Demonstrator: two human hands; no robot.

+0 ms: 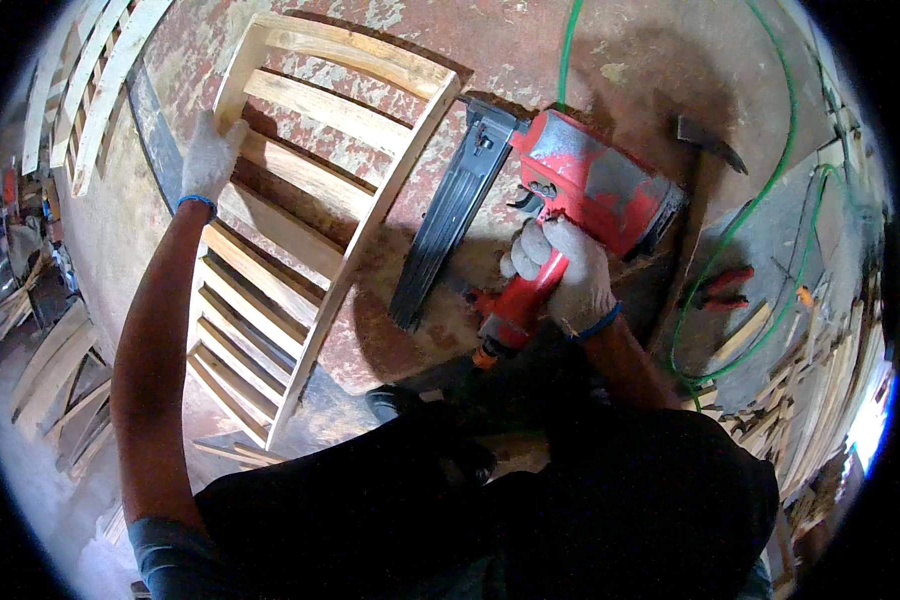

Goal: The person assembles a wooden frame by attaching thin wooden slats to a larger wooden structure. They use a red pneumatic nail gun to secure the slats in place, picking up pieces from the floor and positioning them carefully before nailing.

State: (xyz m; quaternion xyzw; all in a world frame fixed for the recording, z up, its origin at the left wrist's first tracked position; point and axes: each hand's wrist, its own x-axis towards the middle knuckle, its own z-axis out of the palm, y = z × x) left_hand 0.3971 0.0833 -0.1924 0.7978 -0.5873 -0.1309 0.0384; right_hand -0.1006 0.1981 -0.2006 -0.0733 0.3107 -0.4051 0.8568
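A slatted wooden frame, two long rails with several crosswise slats, lies on the floor in front of me at the left. My left hand, in a pale knit glove, is closed on its left rail near the upper slats. In my right hand, gloved the same way, is the handle of a red and grey nail gun. The fingers wrap round the grip, below the trigger. Its long dark magazine slants beside the frame's right rail, and its nose is close to that rail's upper end.
A hammer lies on the worn reddish floor at the right. Red-handled pliers are nearer, beside a looping green hose. Piles of wood strips line the right side. More slatted pieces and curved boards are at the left.
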